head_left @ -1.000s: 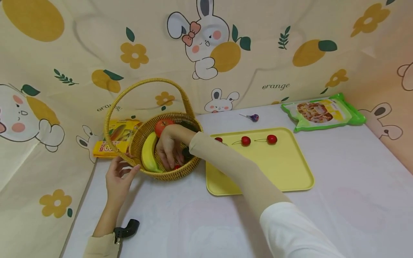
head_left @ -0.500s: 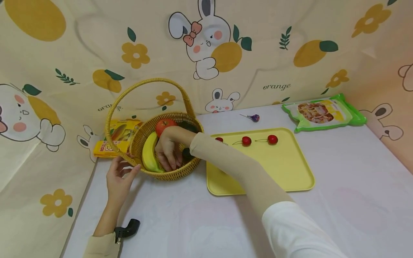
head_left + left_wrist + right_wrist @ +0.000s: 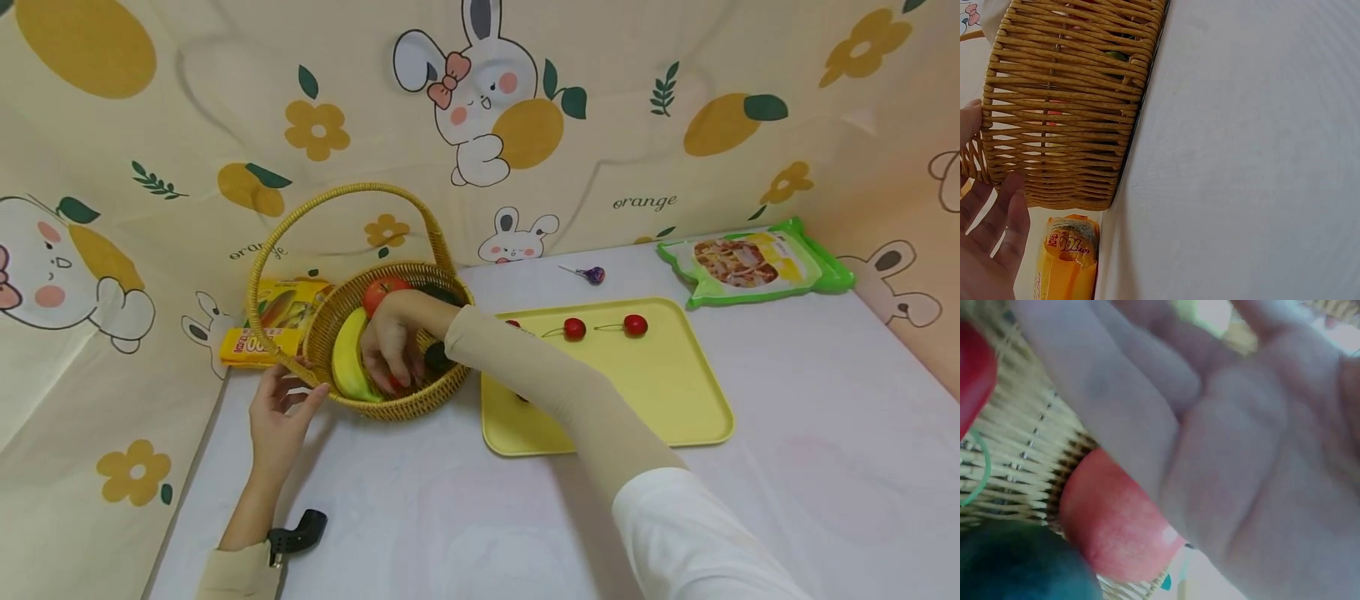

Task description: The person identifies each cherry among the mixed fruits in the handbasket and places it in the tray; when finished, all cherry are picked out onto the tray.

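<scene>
Fingers [image 3: 383,358] of the right hand [image 3: 392,340] point down into the basket [image 3: 405,409], bent, and there's a glimpse of red fruit [image 3: 396,383] right at their tips! Pinched or merely touched? Cannot tell; the hand covers most of it, and the right wrist view cuts the fingertips off. Over to the left hand [image 3: 279,417], and this one has a hold: fingers curved about the rim where the handle [image 3: 363,188] meets it, thumb against the near side.

Inside the basket, banana [image 3: 347,358] on the left, just beside the right hand, its curve following the wall. Apple [image 3: 384,290] at the back, behind the knuckles. From the right wrist, a dark green fruit [image 3: 1022,565] sits close by that apple, blurred.

Now outward! Right forearm slants across the yellow tray [image 3: 667,392], with a row of cherries [image 3: 635,326] along its far side, stems showing, the nearest to the basket half hidden by the sleeve [image 3: 525,362]. Behind the tray, a lollipop [image 3: 592,274] lies on the white cloth [image 3: 465,508]. Far right, a green bag [image 3: 757,262] lies flat; over on the far left, a yellow pack [image 3: 281,321] sits just behind the basket.
</scene>
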`<state>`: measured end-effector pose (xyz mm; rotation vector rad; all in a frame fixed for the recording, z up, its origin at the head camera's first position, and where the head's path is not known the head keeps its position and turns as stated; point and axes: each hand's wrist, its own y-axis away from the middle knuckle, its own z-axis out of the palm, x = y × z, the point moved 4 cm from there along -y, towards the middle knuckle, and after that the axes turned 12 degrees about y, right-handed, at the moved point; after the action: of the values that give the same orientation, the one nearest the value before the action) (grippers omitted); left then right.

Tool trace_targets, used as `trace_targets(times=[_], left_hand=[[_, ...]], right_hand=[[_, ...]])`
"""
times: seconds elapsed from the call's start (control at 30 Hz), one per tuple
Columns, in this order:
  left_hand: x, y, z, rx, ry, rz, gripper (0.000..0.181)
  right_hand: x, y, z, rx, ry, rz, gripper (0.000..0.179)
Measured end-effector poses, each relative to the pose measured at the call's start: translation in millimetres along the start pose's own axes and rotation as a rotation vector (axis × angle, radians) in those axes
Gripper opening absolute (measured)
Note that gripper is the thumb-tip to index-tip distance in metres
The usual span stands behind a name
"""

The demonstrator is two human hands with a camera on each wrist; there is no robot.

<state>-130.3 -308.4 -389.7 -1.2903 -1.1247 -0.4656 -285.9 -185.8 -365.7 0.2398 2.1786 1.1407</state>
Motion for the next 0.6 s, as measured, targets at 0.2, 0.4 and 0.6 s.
trace_targets(times=[0.2,0.4,0.6], left_hand=[[-19.4,0.1,-7.0,0.022,-0.003,-0.029,0.050],[-5.2,0.9,-1.2,0.003,0.019,-0.014,0.047],[3.7,-0.3,1.4,-0.013,0.004,-0.004,0.046]], right_hand=[[1.1,36.9,-12.9,0.323,-0.058,-0.187,0.021],[7.5,90.9,7.0,0.707,0.075,-0.392,0.011],[38.1,135.4,74.9,0.898,-0.142,-0.403,0.030]])
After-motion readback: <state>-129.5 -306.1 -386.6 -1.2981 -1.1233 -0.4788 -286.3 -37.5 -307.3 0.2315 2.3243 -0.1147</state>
